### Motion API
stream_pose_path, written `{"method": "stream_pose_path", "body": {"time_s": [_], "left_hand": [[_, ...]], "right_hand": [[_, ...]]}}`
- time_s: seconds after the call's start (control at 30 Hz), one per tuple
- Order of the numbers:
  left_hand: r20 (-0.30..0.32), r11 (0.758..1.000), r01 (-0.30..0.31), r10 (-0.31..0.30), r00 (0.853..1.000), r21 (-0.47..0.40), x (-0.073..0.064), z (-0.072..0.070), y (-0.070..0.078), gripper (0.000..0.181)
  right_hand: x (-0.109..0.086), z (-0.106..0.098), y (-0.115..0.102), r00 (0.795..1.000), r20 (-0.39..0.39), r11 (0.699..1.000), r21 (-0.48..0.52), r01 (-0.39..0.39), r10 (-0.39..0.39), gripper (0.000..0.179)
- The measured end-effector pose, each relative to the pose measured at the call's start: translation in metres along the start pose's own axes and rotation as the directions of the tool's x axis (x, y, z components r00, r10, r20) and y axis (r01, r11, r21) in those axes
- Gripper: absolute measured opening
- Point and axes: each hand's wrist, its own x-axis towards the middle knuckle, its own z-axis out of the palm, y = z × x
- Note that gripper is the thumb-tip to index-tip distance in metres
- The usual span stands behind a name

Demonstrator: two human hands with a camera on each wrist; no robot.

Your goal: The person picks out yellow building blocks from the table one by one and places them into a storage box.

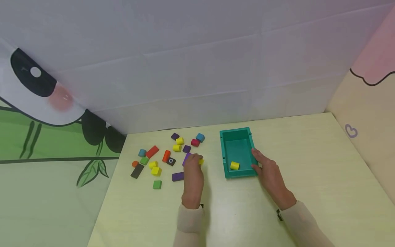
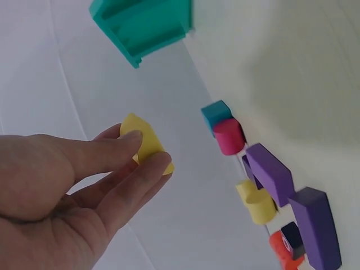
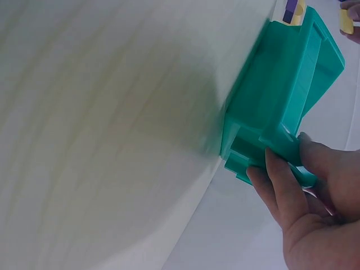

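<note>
My left hand is held up beside the loose blocks, pinching a yellow block between thumb and fingers. Its exact shape is partly covered by the fingertips. To the right stands a green plastic bin with a yellow cylinder lying inside. My right hand grips the bin's right wall near its front corner, thumb on one side and fingers on the other, as the right wrist view shows.
Scattered left of the bin are several coloured blocks, among them a red block, a dark block, a green block and a purple block. A pale cloth wall rises behind the table.
</note>
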Motion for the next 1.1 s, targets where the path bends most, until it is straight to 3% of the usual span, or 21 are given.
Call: {"method": "stream_pose_path", "body": {"time_s": [0.3,0.47,0.93,1.1], "left_hand": [[0.042,1.0,-0.01,0.011,0.999,-0.023,0.002,0.002,0.026,0.03],[0.059,0.998,-0.046,0.048,0.997,-0.047,0.003,0.006,0.036,0.03],[0.156,0.996,-0.083,0.085,0.984,-0.024,0.002,0.023,0.058,0.03],[0.179,0.991,-0.133,0.133,0.975,-0.014,0.0,0.029,0.064,0.032]], "right_hand": [[0.001,0.001,0.001,0.999,-0.019,1.0,0.001,0.03,-0.03,0.067],[0.001,0.002,0.001,0.998,-0.033,0.999,-0.002,0.044,-0.044,0.067],[0.001,0.003,0.003,0.997,-0.051,0.999,-0.007,0.054,-0.054,0.066],[0.0,0.002,0.002,0.997,-0.049,0.999,-0.003,0.054,-0.054,0.066]]}}
